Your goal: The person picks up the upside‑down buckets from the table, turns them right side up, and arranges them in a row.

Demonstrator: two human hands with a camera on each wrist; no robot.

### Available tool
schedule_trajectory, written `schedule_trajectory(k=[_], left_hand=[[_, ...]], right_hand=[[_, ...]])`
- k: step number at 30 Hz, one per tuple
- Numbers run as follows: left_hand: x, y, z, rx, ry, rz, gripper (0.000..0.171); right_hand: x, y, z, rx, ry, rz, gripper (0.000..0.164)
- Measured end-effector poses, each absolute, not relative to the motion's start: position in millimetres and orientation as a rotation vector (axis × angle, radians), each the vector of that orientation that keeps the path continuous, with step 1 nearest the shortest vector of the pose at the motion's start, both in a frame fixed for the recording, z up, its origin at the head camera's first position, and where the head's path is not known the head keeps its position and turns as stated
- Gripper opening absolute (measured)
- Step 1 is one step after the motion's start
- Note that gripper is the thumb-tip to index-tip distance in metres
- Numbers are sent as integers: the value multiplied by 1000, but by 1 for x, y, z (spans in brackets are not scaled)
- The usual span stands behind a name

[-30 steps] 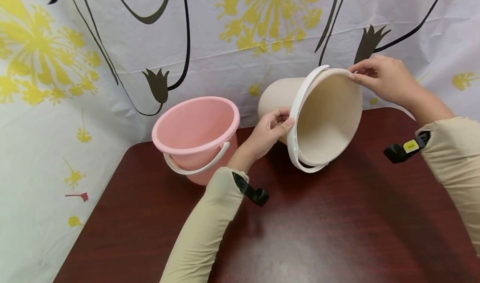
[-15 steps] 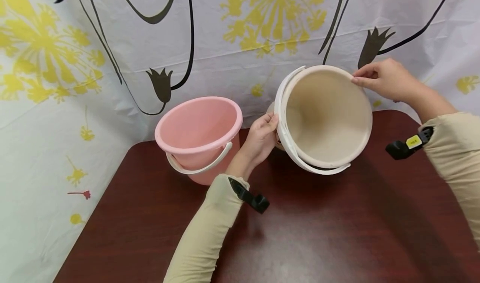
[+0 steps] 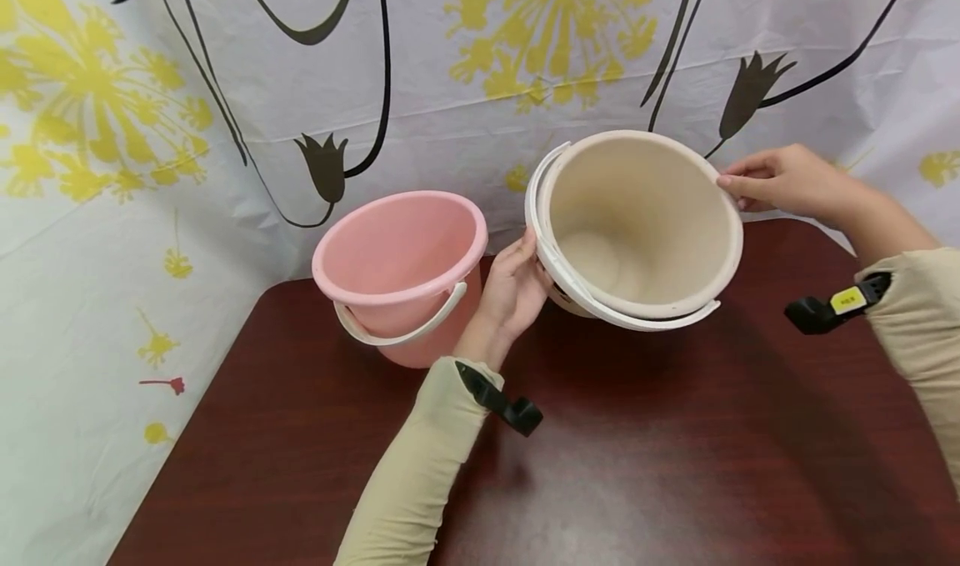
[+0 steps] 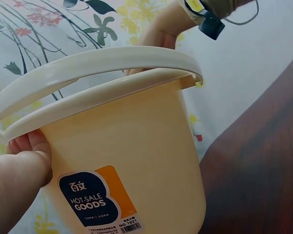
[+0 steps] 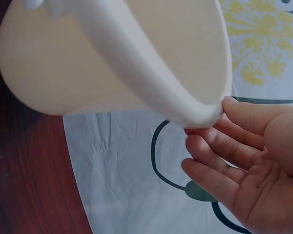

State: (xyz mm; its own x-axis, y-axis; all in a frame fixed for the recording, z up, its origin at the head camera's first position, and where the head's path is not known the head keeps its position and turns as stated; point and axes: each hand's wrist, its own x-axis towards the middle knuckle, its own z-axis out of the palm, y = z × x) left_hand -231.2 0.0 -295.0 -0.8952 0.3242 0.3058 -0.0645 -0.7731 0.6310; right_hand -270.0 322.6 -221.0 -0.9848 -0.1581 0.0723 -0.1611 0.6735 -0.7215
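A cream bucket point(image 3: 637, 224) leans over the table, its mouth tilted up toward the head camera. Its white handle point(image 3: 581, 291) hangs along the near left side of the rim. My left hand point(image 3: 516, 287) grips the bucket's left side at the rim and handle; some of its fingers are hidden behind. With thumb and fingers, my right hand point(image 3: 787, 182) pinches the far right of the rim, as the right wrist view also shows. A label point(image 4: 95, 200) in dark blue and orange is on the bucket's outer wall. Nothing shows inside the bucket.
Left of my left hand, a pink bucket point(image 3: 393, 291) stands upright on the dark red-brown table point(image 3: 637, 449), its white handle point(image 3: 405, 337) hanging down in front. A patterned white cloth point(image 3: 442, 132) with yellow flowers hangs behind the table and along its left side.
The cream bucket has turned from lying sideways to facing the head camera, then tipped more upright. Its rim and my left hand shifted left, while my right hand moved right and lower.
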Motion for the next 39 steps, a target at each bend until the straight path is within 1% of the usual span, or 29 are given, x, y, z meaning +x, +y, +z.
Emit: schedule_trajectory(k=[2,3,7,10,15,19,24,30,34,39], left_hand=[[-232,1,-296,560,911,2718,32],[-232,1,-296,541,894,2724,33],[-236,1,-296,467,869,2706,37],[-239,1,-295,409,862,2684,41],[-242,-2,-295,325,853,2685,24],[-242,-5,-298,283,866,2680,26],[-243,-7,-302,249,877,2677,16],[-246,-4,-303,232,862,2677,16],[-249,-2,-304,201,835,2689,15],[-252,-2,-305,166,821,2713,16]], right_hand=[[-267,326,-224,259,-2848,1377,10],[-266,328,-226,261,-2835,1437,7],[-263,329,-228,266,-2779,1619,18],[-262,327,-228,263,-2772,1594,17],[-265,320,-227,201,-2781,1443,10],[-268,317,-229,181,-2752,1507,9],[-270,315,-233,176,-2727,1583,11],[-273,316,-238,156,-2715,1560,10],[-275,316,-241,147,-2704,1568,12],[-278,314,-241,126,-2686,1602,12]])
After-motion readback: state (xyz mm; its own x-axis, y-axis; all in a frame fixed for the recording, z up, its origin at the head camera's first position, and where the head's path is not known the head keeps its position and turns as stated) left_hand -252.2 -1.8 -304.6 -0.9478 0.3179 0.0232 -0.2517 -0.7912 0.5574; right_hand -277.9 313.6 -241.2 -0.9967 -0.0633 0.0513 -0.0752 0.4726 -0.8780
